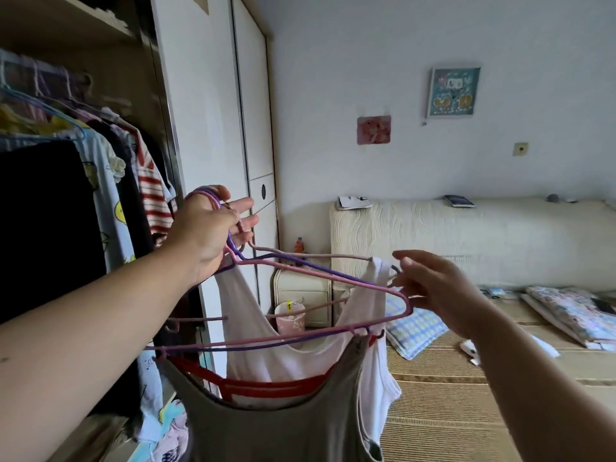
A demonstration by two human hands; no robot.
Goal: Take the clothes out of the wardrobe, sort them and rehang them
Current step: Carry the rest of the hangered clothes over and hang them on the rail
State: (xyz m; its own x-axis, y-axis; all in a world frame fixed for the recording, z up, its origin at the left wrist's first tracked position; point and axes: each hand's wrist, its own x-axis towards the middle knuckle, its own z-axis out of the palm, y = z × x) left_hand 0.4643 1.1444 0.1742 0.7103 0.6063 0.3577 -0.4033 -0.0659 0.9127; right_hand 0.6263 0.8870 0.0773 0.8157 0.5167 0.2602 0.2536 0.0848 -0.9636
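Observation:
My left hand point(213, 228) holds the hooks of several wire hangers point(300, 268), pink and purple, out in front of the open wardrobe point(110, 95). From them hang a white tank top point(253, 335), a grey tank top point(283, 425) and a red garment point(266, 386) between the two. My right hand point(436, 288) is at the hangers' right end, fingers loosely bent, touching the pink hanger's tip beside the white strap. More clothes point(146, 185) hang on the wardrobe rail at the left, among them a red-striped shirt and a light blue printed one.
White sliding wardrobe doors point(213, 111) stand behind my left hand. A small nightstand point(300, 291) and a pink bin point(290, 315) sit by the wall. The bed point(483, 378) at right has a woven mat, a checked pillow point(413, 325), folded bedding point(573, 315) and a cream headboard.

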